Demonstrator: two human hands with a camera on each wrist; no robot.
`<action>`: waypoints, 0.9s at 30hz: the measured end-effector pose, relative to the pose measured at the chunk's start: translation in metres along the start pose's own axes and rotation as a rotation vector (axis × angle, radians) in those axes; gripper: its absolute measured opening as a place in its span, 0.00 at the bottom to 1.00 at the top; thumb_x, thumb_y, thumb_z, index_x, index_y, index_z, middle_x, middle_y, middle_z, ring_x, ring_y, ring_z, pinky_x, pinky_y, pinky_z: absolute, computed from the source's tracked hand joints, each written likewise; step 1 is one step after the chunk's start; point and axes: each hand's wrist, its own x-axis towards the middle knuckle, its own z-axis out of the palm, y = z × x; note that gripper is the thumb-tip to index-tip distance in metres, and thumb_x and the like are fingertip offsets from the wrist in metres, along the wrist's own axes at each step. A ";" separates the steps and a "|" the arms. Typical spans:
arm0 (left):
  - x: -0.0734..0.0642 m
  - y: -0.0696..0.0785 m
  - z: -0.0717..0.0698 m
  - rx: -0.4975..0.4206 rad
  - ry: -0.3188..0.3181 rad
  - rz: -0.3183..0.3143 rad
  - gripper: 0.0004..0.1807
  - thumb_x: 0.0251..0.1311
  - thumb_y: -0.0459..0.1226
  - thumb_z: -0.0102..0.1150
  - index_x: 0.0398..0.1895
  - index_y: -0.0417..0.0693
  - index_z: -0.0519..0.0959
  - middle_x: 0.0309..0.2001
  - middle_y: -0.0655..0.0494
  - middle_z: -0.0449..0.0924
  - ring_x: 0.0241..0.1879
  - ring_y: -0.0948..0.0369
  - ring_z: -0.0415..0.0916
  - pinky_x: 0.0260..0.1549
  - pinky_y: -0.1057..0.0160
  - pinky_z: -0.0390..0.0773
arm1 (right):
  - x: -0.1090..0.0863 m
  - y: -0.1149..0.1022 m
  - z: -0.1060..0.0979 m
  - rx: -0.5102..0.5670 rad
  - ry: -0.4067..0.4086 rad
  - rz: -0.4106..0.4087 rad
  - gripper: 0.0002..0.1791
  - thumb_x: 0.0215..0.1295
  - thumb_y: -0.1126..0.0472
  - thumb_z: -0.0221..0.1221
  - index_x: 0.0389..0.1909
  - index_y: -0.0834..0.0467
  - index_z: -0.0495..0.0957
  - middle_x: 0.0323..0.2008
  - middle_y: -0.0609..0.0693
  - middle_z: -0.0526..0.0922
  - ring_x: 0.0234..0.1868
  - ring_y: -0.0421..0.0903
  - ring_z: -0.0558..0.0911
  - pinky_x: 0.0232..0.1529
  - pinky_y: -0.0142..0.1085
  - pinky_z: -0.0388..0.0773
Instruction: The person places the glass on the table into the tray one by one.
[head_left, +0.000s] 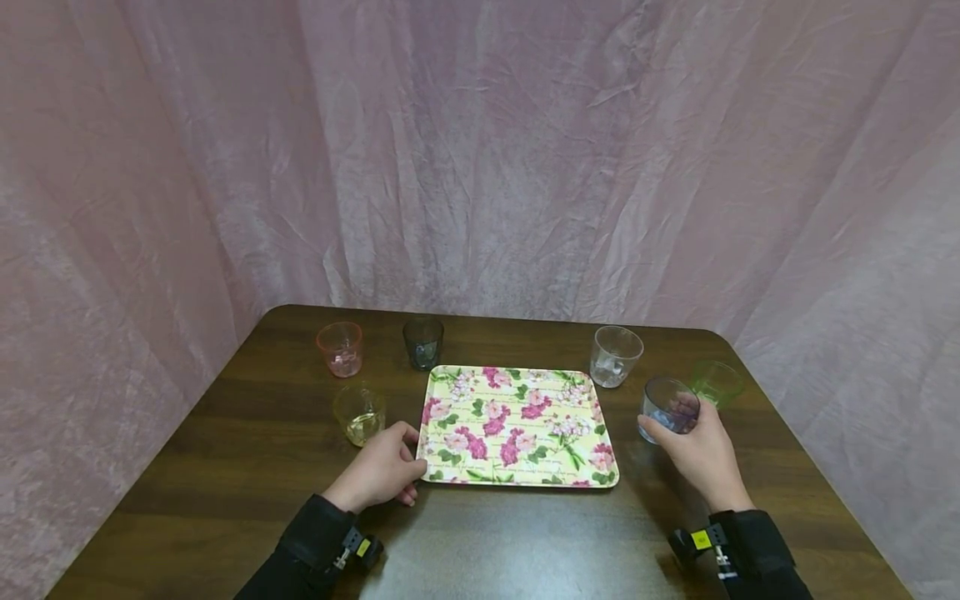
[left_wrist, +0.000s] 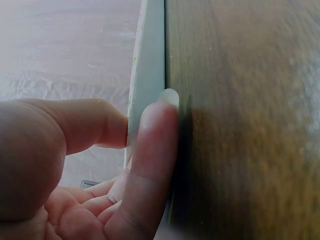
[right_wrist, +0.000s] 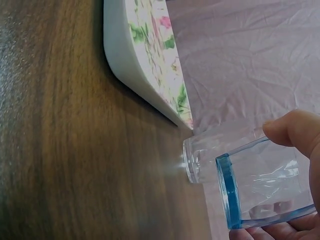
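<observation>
A flowered tray (head_left: 517, 427) lies flat on the table. My left hand (head_left: 381, 468) is at its near left corner, thumb and fingers pinching the rim (left_wrist: 145, 65). My right hand (head_left: 705, 457) grips a clear blue-tinted glass (head_left: 660, 408) right of the tray, thumb on one side and fingers on the other. In the right wrist view the glass's thick blue base (right_wrist: 229, 192) shows; I cannot tell whether it touches the table. A green glass (head_left: 717, 382) stands just beyond that hand, partly hidden by it.
A clear glass (head_left: 616, 357) stands at the tray's far right corner. To the left are a pink glass (head_left: 341, 350), a dark grey glass (head_left: 423, 343) and a yellow glass (head_left: 360, 414), the last close to my left hand. A pink curtain (head_left: 480, 167) hangs behind the wooden table (head_left: 495, 542).
</observation>
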 end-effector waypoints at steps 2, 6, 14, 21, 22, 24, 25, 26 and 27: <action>0.000 0.001 0.000 0.010 0.008 -0.014 0.20 0.68 0.27 0.64 0.61 0.33 0.74 0.29 0.45 0.80 0.18 0.56 0.82 0.18 0.57 0.88 | 0.000 -0.001 0.000 0.003 0.002 -0.002 0.60 0.73 0.36 0.68 0.85 0.68 0.48 0.78 0.72 0.65 0.77 0.69 0.70 0.76 0.63 0.73; 0.001 0.002 0.000 0.025 0.011 -0.033 0.20 0.69 0.27 0.65 0.61 0.35 0.75 0.29 0.45 0.80 0.18 0.55 0.82 0.19 0.58 0.88 | 0.000 -0.004 0.000 0.003 0.003 0.000 0.60 0.72 0.35 0.68 0.85 0.68 0.49 0.78 0.72 0.64 0.76 0.69 0.70 0.76 0.64 0.74; 0.001 0.002 -0.001 0.018 -0.001 -0.023 0.21 0.69 0.27 0.65 0.62 0.34 0.74 0.30 0.45 0.80 0.18 0.56 0.82 0.19 0.58 0.88 | 0.001 -0.009 0.002 -0.009 0.016 -0.033 0.58 0.73 0.36 0.68 0.85 0.68 0.51 0.77 0.71 0.67 0.75 0.68 0.72 0.75 0.63 0.75; 0.000 0.002 -0.001 0.009 0.004 -0.016 0.20 0.68 0.26 0.65 0.61 0.34 0.74 0.29 0.45 0.80 0.18 0.56 0.82 0.18 0.57 0.87 | 0.005 -0.013 0.005 -0.007 0.012 -0.023 0.57 0.73 0.38 0.69 0.85 0.68 0.51 0.77 0.70 0.67 0.75 0.67 0.71 0.76 0.62 0.75; 0.000 0.002 -0.001 0.011 0.005 -0.017 0.20 0.68 0.26 0.65 0.61 0.34 0.75 0.29 0.45 0.80 0.18 0.56 0.82 0.18 0.57 0.87 | 0.005 -0.013 0.006 -0.007 0.012 -0.021 0.57 0.73 0.38 0.69 0.85 0.68 0.51 0.77 0.70 0.67 0.75 0.67 0.72 0.76 0.62 0.75; 0.000 0.002 -0.001 0.014 0.006 -0.018 0.20 0.68 0.26 0.65 0.61 0.34 0.75 0.29 0.45 0.81 0.18 0.56 0.82 0.18 0.57 0.87 | 0.005 -0.014 0.006 -0.011 0.013 -0.021 0.57 0.73 0.38 0.69 0.85 0.67 0.51 0.77 0.70 0.67 0.75 0.66 0.72 0.75 0.62 0.76; 0.000 0.002 0.000 0.016 0.007 -0.019 0.20 0.68 0.27 0.65 0.62 0.34 0.75 0.29 0.45 0.81 0.18 0.56 0.82 0.18 0.57 0.87 | 0.005 -0.015 0.007 -0.012 0.012 -0.024 0.57 0.73 0.37 0.69 0.85 0.67 0.51 0.77 0.70 0.67 0.74 0.67 0.72 0.74 0.61 0.76; 0.000 0.002 -0.001 0.017 0.007 -0.018 0.20 0.68 0.27 0.65 0.62 0.34 0.74 0.29 0.45 0.81 0.18 0.56 0.82 0.18 0.57 0.87 | 0.005 -0.015 0.007 -0.014 0.012 -0.026 0.57 0.73 0.37 0.69 0.85 0.66 0.51 0.77 0.70 0.67 0.74 0.67 0.72 0.74 0.61 0.77; 0.000 0.002 0.000 0.018 0.007 -0.018 0.20 0.69 0.27 0.65 0.62 0.34 0.74 0.29 0.45 0.81 0.18 0.56 0.82 0.18 0.57 0.87 | 0.005 -0.016 0.007 -0.011 0.010 -0.029 0.58 0.73 0.37 0.69 0.85 0.66 0.51 0.77 0.70 0.66 0.74 0.67 0.72 0.73 0.62 0.77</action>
